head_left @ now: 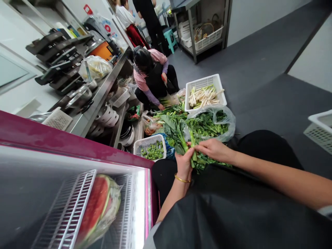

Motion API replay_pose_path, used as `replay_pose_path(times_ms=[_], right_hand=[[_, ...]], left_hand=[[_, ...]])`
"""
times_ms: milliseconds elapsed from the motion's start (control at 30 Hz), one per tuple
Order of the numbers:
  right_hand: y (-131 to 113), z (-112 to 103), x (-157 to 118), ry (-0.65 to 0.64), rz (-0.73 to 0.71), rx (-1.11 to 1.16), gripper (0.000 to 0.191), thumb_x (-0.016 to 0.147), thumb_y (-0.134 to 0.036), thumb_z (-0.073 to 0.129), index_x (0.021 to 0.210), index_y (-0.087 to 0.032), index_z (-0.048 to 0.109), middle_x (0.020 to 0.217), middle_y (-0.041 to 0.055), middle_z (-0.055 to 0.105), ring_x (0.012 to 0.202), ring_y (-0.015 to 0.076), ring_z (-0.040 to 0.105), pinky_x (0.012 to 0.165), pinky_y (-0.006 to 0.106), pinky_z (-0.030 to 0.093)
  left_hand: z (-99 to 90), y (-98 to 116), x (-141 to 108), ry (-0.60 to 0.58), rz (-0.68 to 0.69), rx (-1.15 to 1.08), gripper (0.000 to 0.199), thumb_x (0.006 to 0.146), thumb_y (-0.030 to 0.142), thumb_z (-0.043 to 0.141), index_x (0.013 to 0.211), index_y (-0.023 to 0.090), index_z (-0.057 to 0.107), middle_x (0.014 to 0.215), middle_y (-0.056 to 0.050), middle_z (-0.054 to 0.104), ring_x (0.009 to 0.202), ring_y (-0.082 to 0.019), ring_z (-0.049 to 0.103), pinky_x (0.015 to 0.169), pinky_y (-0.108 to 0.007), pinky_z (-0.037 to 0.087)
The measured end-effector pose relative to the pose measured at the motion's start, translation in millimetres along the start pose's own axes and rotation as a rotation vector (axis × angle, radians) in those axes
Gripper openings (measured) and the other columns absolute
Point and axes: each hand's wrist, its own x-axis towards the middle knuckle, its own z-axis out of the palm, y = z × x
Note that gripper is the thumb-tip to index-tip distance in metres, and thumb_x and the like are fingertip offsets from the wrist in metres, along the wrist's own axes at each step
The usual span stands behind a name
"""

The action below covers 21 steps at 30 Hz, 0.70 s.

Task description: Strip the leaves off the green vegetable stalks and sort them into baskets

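Observation:
My left hand [184, 162], with a gold bangle at the wrist, is closed round the stems of a leafy green vegetable [178, 135]. Fingers of my right hand [211, 150] pinch the same bunch near a pale green stalk. Beyond my hands lies an open clear plastic bag [228, 121] of leafy stems. To the left of them, a white basket [136, 148] holds small green pieces. Farther off, a white basket [223, 92] contains pale peeled stalks. Loose greens lie between the baskets.
A crouching person [153, 74] in pink sleeves holds a red-handled tool beside the greens. At the left, a fridge [77, 147] with cut watermelon [94, 204] stands close. Steel shelving [103, 97] runs behind it. Another basket [320, 121] is at the right edge.

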Motion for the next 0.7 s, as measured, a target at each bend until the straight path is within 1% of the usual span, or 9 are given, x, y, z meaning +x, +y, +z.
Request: replay_pose_path(times_ms=[67, 100, 133, 200, 300, 433, 533, 633, 700], right_hand=[[1, -11, -7, -0.222, 0.000, -0.018, 0.031, 0.070, -0.042, 0.068, 0.054, -0.017, 0.059, 0.043, -0.0031, 0.049, 0.040, 0.0076, 0.039, 0.040, 0.022, 0.023], [1, -17, -7, -0.269, 0.012, 0.004, 0.027, 0.068, -0.042, 0.069, 0.062, -0.017, 0.063, 0.046, -0.0029, 0.053, 0.041, 0.0085, 0.043, 0.039, 0.021, 0.025], [2, -23, -5, -0.249, 0.035, 0.061, 0.028, 0.069, -0.045, 0.068, 0.071, -0.017, 0.065, 0.051, -0.0019, 0.057, 0.043, 0.0099, 0.047, 0.039, 0.021, 0.029], [1, -31, 6, -0.067, 0.088, 0.255, 0.038, 0.073, -0.055, 0.062, 0.079, -0.017, 0.062, 0.059, 0.0005, 0.061, 0.047, 0.0121, 0.053, 0.041, 0.022, 0.036], [-4, -29, 22, 0.252, 0.107, 0.440, 0.043, 0.072, -0.060, 0.062, 0.068, -0.018, 0.052, 0.053, -0.0006, 0.055, 0.043, 0.0115, 0.049, 0.041, 0.024, 0.037], [-5, -7, 19, 0.531, -0.102, -0.013, 0.041, 0.082, -0.050, 0.055, 0.056, -0.020, 0.046, 0.052, 0.0000, 0.049, 0.048, 0.0112, 0.046, 0.049, 0.025, 0.036], [2, 4, 7, 0.434, -0.267, -0.173, 0.036, 0.084, -0.044, 0.054, 0.058, -0.019, 0.054, 0.062, 0.0031, 0.053, 0.058, 0.0131, 0.049, 0.056, 0.027, 0.038], [10, -2, 6, 0.262, -0.078, 0.127, 0.031, 0.081, -0.050, 0.059, 0.076, -0.019, 0.062, 0.060, 0.0012, 0.056, 0.055, 0.0135, 0.052, 0.053, 0.026, 0.040], [10, -9, 13, 0.228, 0.072, 0.380, 0.039, 0.074, -0.056, 0.065, 0.084, -0.018, 0.062, 0.057, -0.0003, 0.058, 0.051, 0.0138, 0.053, 0.050, 0.026, 0.042]], left_hand=[[-1.8, 4, 2, -0.058, -0.028, -0.031, 0.036, 0.059, 0.026, 0.080, 0.089, 0.014, 0.064, 0.067, -0.003, 0.067, 0.056, -0.014, 0.064, 0.051, -0.022, 0.049], [-2.1, 5, 1, -0.096, -0.061, -0.056, 0.036, 0.059, 0.027, 0.080, 0.088, 0.014, 0.064, 0.067, -0.002, 0.066, 0.056, -0.014, 0.064, 0.050, -0.022, 0.049], [-1.8, 7, 0, -0.132, -0.093, -0.081, 0.035, 0.058, 0.027, 0.080, 0.087, 0.014, 0.064, 0.067, -0.002, 0.066, 0.056, -0.014, 0.064, 0.049, -0.021, 0.049], [0.8, 7, -3, -0.176, -0.130, -0.112, 0.035, 0.057, 0.026, 0.081, 0.085, 0.014, 0.064, 0.069, -0.002, 0.065, 0.056, -0.015, 0.064, 0.049, -0.021, 0.049], [7.8, 4, -9, -0.145, -0.108, -0.063, 0.034, 0.058, 0.026, 0.081, 0.086, 0.014, 0.065, 0.071, -0.002, 0.065, 0.059, -0.015, 0.065, 0.051, -0.022, 0.049], [15.1, 0, -8, -0.005, 0.049, -0.018, 0.032, 0.061, 0.025, 0.080, 0.087, 0.015, 0.065, 0.074, -0.002, 0.066, 0.062, -0.014, 0.065, 0.057, -0.022, 0.050], [14.7, 0, -4, 0.041, 0.046, -0.048, 0.029, 0.062, 0.025, 0.078, 0.086, 0.014, 0.066, 0.073, -0.003, 0.067, 0.059, -0.012, 0.063, 0.057, -0.021, 0.049], [10.8, 2, -4, 0.005, -0.051, -0.056, 0.031, 0.062, 0.028, 0.078, 0.086, 0.013, 0.065, 0.070, -0.003, 0.067, 0.057, -0.013, 0.063, 0.054, -0.021, 0.049], [9.2, 1, -6, -0.038, -0.096, -0.056, 0.034, 0.060, 0.029, 0.079, 0.087, 0.014, 0.065, 0.069, -0.003, 0.066, 0.058, -0.015, 0.064, 0.052, -0.022, 0.049]])
